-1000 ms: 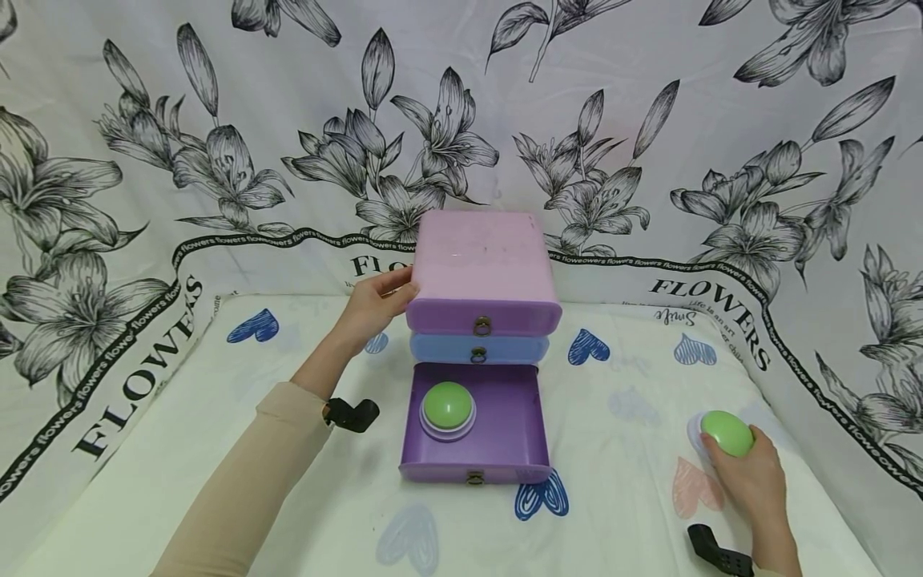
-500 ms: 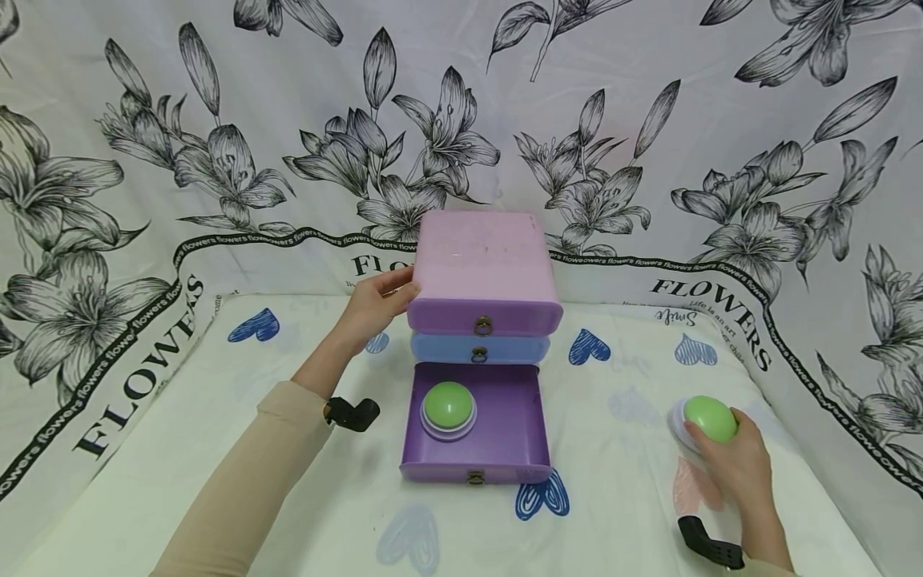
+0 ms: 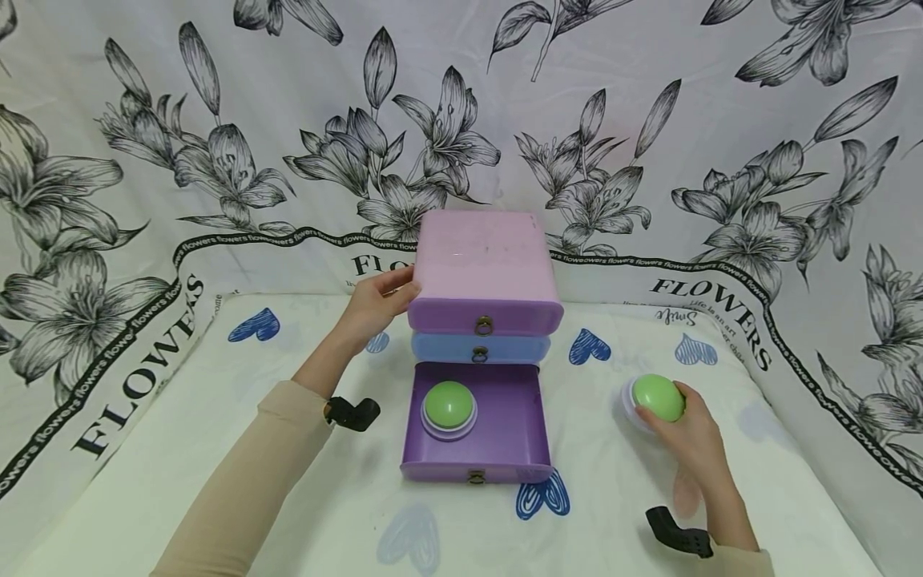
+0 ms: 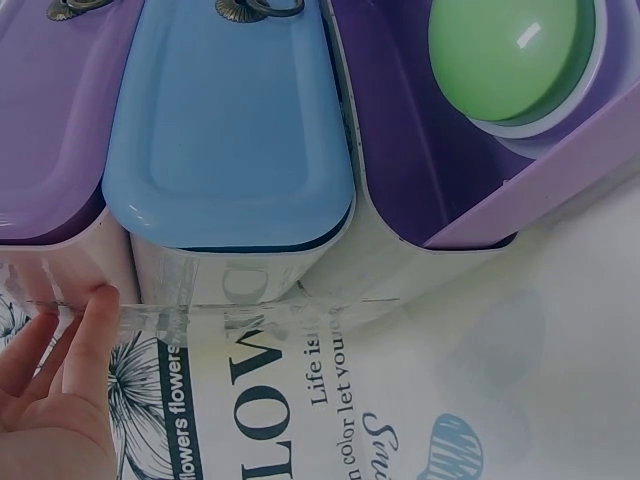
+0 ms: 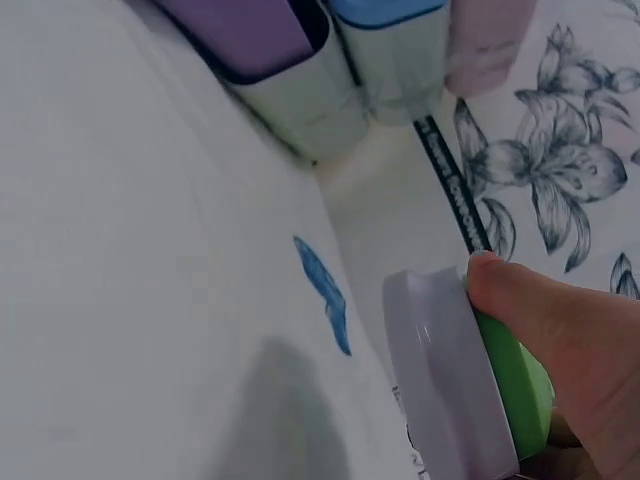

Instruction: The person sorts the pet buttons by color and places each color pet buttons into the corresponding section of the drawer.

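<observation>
A small drawer unit (image 3: pixel 483 255) with a pink top stands in the middle of the head view. Its purple bottom drawer (image 3: pixel 513 421) is pulled out, with a green push button (image 3: pixel 449 405) on a white base lying in the left part. My left hand (image 3: pixel 373 311) touches the unit's upper left side, fingers extended against the wall in the left wrist view. To the right of the unit, my right hand (image 3: pixel 692 433) grips a second green push button (image 3: pixel 658 397). The right wrist view shows this button's white base (image 5: pixel 445 375) tilted sideways, above the cloth.
The purple top drawer (image 3: pixel 447 319) and blue middle drawer (image 3: pixel 440 349) are pushed in, each with a small ring pull. White cloth (image 3: pixel 303 505) with printed hearts covers the surface. Behind the unit rises a flower-printed cloth (image 3: pixel 519 160).
My right hand has carried its push button left and a little away from me, nearer the drawer unit. My left hand and the unit stay where they were.
</observation>
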Demonstrator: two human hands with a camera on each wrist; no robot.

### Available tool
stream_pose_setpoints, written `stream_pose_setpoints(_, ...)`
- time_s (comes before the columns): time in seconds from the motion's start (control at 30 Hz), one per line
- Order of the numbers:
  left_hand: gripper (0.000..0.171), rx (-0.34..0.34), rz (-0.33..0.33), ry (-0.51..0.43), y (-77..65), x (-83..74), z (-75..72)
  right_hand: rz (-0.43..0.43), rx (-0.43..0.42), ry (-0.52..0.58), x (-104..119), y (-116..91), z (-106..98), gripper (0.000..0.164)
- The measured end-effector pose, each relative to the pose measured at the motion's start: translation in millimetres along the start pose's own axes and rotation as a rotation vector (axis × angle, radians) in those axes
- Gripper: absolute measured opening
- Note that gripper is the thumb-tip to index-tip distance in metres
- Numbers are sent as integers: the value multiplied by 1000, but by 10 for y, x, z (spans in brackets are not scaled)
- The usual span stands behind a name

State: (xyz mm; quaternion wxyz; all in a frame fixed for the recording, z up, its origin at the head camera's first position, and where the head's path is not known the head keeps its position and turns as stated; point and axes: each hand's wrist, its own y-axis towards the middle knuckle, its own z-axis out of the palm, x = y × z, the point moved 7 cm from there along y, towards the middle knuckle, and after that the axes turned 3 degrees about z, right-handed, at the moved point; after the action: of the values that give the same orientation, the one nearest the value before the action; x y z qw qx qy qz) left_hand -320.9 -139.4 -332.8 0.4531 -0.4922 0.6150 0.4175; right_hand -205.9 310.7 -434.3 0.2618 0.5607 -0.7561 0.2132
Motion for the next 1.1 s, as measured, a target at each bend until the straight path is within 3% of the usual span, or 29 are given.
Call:
stream_pose_setpoints(0.43, 53, 2, 2, -7, 16, 21, -4, -209, 14, -10, 633, -91, 171, 89)
stream_pose_setpoints(0.83, 55, -5, 16, 36, 5, 18, -6, -348, 111, 0, 1146, -309, 434, 81)
stream_pose_setpoints(1.1, 55, -6, 20, 28, -3, 13, -2, -415, 176, 2, 1357, -405, 626, 82)
